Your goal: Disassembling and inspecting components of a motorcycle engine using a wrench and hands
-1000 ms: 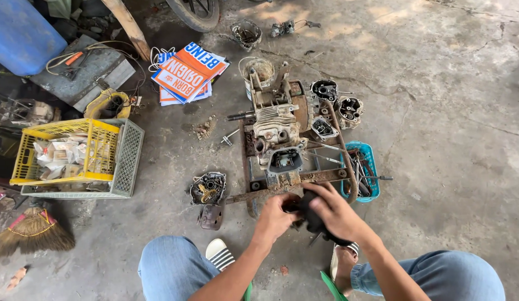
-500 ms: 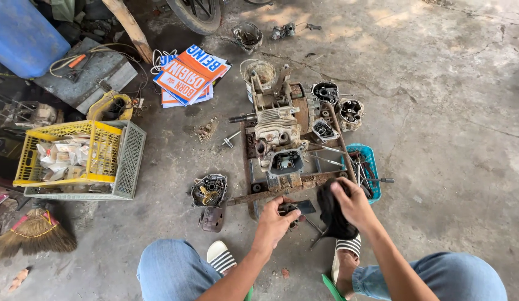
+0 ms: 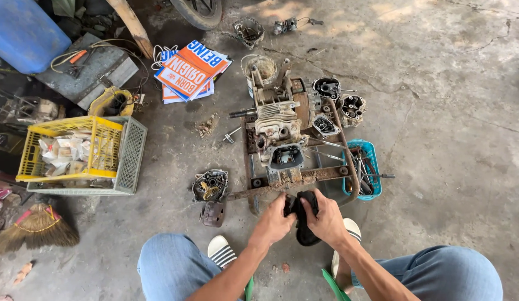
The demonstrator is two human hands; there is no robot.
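My left hand (image 3: 273, 222) and my right hand (image 3: 325, 219) are together low in the view, both gripping a black part (image 3: 304, 233) that hangs between them. Just beyond my hands lies a rusty metal frame (image 3: 295, 179) on the concrete floor. On it rests a dirty grey engine block (image 3: 277, 120) with cooling fins. My knees in blue jeans and my striped sandals sit on either side below.
A blue tray of tools (image 3: 364, 169) lies right of the frame. Engine covers (image 3: 209, 186) sit left of it, cylinder parts (image 3: 351, 107) behind. A yellow basket in a grey crate (image 3: 75, 155), a broom (image 3: 35, 228), printed boards (image 3: 189, 69) and a blue barrel (image 3: 24, 33) occupy the left.
My right hand has come back from the right side to meet my left hand. Both now close on the black part in front of the frame.
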